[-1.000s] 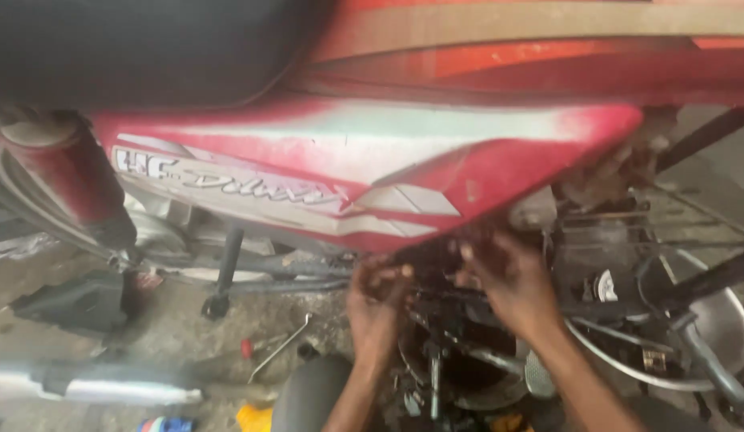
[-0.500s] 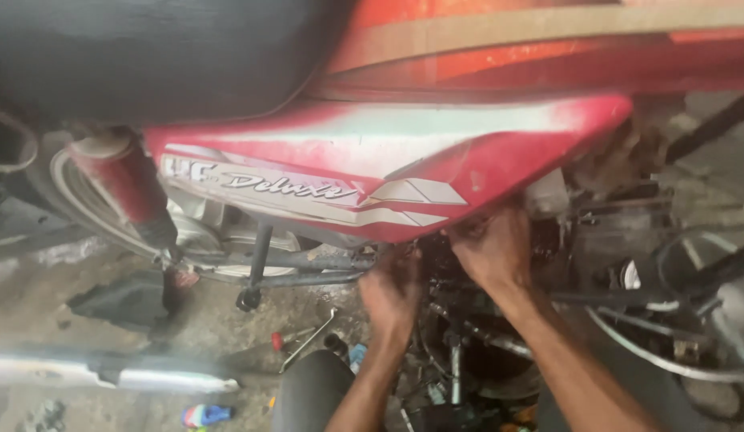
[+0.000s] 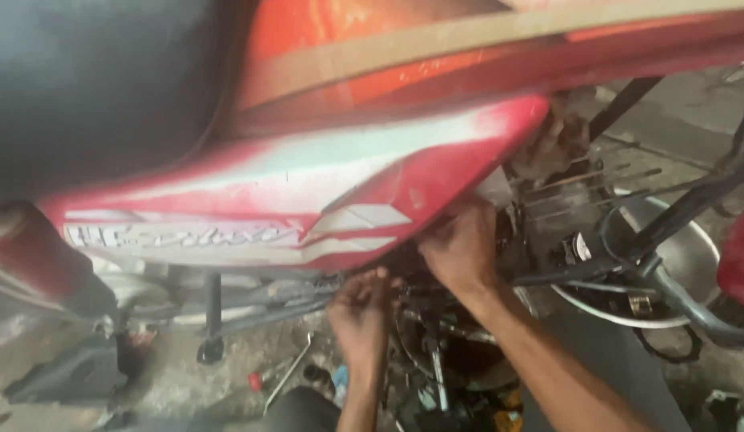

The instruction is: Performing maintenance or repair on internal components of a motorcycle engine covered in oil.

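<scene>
Both hands (image 3: 460, 244) higher now, fingertips hidden under side panel (image 3: 308, 200).

Both hands under red side panel (image 3: 308, 200) of motorcycle. Left hand (image 3: 362, 314) curled at frame parts; right hand (image 3: 461, 244) pressed up near panel edge. Steel bowl (image 3: 692, 240) beside; tools on floor (image 3: 180, 384).

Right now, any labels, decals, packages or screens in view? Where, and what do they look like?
Decal: on the motorcycle's red side panel, lower left, above the left hand; slanted pale lettering on a white band.
Stripe graphic: right of the decal, beside the right hand; angled white bars.
No screens; no package clear enough to tell.
</scene>
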